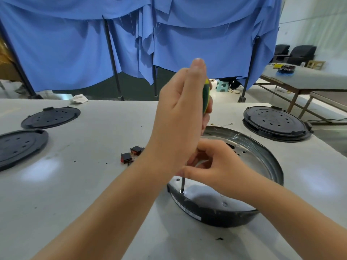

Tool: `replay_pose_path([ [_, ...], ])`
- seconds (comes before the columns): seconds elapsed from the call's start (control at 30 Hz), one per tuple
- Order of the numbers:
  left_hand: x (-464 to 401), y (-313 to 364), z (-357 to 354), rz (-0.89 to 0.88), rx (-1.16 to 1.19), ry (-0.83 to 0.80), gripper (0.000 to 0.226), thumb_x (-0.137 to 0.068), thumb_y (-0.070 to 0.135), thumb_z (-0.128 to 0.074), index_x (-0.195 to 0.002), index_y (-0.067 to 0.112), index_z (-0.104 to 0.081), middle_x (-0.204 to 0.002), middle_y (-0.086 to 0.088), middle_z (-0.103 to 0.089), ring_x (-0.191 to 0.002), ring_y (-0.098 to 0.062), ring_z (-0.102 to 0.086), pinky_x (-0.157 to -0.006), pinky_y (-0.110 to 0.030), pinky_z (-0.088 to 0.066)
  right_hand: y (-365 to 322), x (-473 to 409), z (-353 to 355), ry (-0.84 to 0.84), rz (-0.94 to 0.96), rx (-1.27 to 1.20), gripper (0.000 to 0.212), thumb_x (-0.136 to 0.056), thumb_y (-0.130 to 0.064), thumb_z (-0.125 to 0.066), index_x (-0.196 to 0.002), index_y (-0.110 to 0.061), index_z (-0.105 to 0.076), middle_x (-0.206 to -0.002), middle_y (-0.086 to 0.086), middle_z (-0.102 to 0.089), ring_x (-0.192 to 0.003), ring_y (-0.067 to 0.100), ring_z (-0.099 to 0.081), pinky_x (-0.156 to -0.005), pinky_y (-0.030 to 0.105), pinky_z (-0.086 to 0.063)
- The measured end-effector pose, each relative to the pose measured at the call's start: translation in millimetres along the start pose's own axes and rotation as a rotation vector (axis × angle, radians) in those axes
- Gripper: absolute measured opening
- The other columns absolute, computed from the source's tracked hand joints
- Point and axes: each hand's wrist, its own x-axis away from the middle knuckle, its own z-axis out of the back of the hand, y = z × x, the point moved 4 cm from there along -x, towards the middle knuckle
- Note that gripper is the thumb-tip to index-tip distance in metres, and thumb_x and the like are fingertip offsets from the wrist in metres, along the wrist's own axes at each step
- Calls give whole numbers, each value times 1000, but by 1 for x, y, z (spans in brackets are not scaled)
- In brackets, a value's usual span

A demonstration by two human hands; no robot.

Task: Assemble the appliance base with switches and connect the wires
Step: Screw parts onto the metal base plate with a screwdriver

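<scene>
A round appliance base (262,160) with a black rim and a shiny metal inside lies on the table right of centre. A green and yellow screwdriver (206,96) stands upright over its near left edge, its tip on a screw (181,191). My left hand (180,117) grips the screwdriver's handle. Lower down, my right hand (216,166) pinches the metal shaft. Two small black and red rocker switches (131,155) lie on the table just left of my left wrist. A thin wire (224,125) with a ring terminal lies behind the base.
Two black perforated round covers (50,117) (18,147) lie at the left. A stacked black cover (276,123) sits at the right near the table's (93,184) edge. A crumpled white cloth (78,99) lies at the far edge. Blue curtains hang behind; another table stands far right.
</scene>
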Motion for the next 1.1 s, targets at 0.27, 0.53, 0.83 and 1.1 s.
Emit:
replay_pose_path([
  [0.27, -9, -2, -3, 244, 343, -559, 44, -97, 38, -28, -66, 14, -48, -48, 1, -41, -33, -12, -27, -39, -17, -27, 1, 2, -1, -29, -32, -18, 29, -71, -22, -83, -73, -1, -62, -63, -2, -63, -56, 0, -54, -56, 17, -46],
  [0.53, 1, -5, 0, -179, -263, 51, 39, -88, 43, -61, -89, 6, -49, -66, -16, -49, -49, -24, -47, -44, -29, -45, 2, 0, 0, -5, -14, 17, 29, -73, -27, -78, -78, -2, -65, -68, -4, -68, -61, 8, -62, -65, 31, -53],
  [0.83, -11, -7, 0, 68, 149, -475, 24, -94, 24, -54, -74, 14, -45, -57, -9, -38, -36, -14, -32, -41, -21, -32, 5, 0, -1, -26, -48, -31, 28, -71, -23, -83, -72, -3, -63, -61, -3, -62, -57, 1, -56, -59, 16, -44],
  [1.1, -6, -6, 8, 159, 402, -835, 37, -83, 40, -68, -78, 16, -40, -61, 6, -45, -42, -4, -37, -44, -18, -36, 4, 2, -4, -49, -11, -4, 27, -71, -25, -82, -73, -7, -62, -70, -1, -66, -62, 3, -60, -61, 16, -47],
])
